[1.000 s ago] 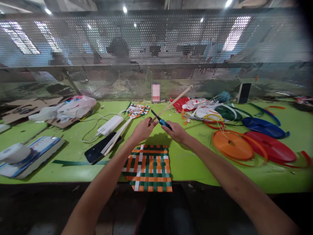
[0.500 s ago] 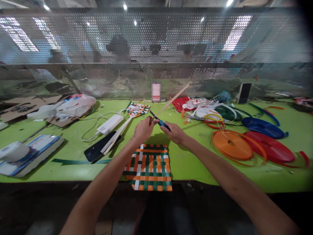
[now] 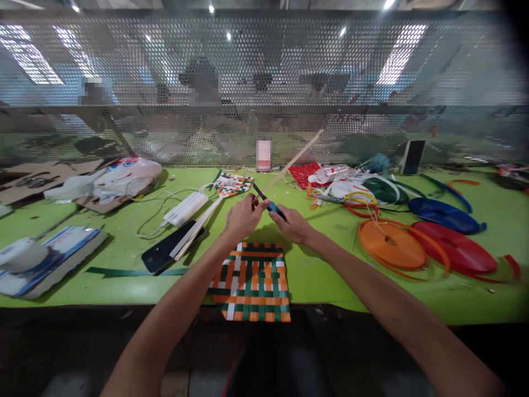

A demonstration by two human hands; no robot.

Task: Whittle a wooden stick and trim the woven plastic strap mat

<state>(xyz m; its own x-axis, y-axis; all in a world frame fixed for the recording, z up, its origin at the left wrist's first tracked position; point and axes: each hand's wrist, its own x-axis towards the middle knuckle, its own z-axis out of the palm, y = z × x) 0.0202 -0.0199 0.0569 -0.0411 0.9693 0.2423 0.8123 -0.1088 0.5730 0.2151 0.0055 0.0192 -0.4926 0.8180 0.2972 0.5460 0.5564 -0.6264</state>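
My left hand (image 3: 244, 216) is closed on a thin pale wooden stick (image 3: 298, 156), which slants up to the right. In my right hand (image 3: 294, 225) is a knife (image 3: 274, 209) with a blue handle; its dark blade (image 3: 259, 192) crosses the stick close to my left fingers. Below both hands, a woven mat (image 3: 254, 284) of orange, green and white strips lies at the table's front edge, partly over it. Farther back rests a smaller woven fan (image 3: 233, 184) in the same colours, with pale sticks (image 3: 198, 230) running from it toward me.
On the green table (image 3: 322, 281), a black phone (image 3: 165, 248), white power strip (image 3: 187, 209) and green strip (image 3: 124, 272) lie left. Coils of orange (image 3: 392, 245), red (image 3: 458, 248) and blue (image 3: 446, 215) strip sit right. A perforated metal screen (image 3: 248, 127) stands behind.
The stick's far end has risen slightly and the knife has shifted a little to the left. Both hands keep their grip.
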